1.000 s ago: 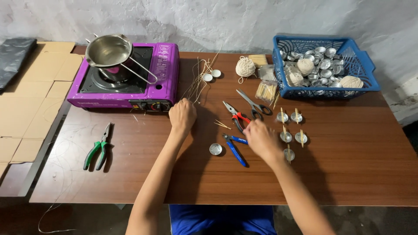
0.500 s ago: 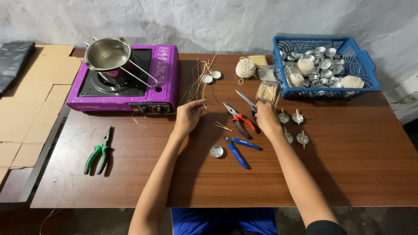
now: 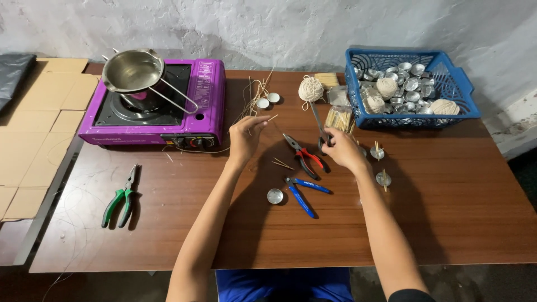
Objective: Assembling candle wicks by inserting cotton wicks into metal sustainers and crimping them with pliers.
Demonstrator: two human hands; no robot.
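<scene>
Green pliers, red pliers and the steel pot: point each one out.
Green pliers (image 3: pixel 120 198), head view, on the green handles.
Red pliers (image 3: pixel 305 155), head view, near the pivot.
Steel pot (image 3: pixel 132 70), head view, inside the bowl.

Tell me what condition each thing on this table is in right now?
left hand: pinching a thin wooden stick.
right hand: closed on the scissors handles.
red-handled pliers: lying flat, untouched.
blue-handled pliers: lying flat, handles spread.
green-handled pliers: lying apart near the left edge.
metal pot: resting on the purple stove, no flame visible.
blue basket: filled with metal cups and string balls.
single metal cup: upright, empty.
</scene>
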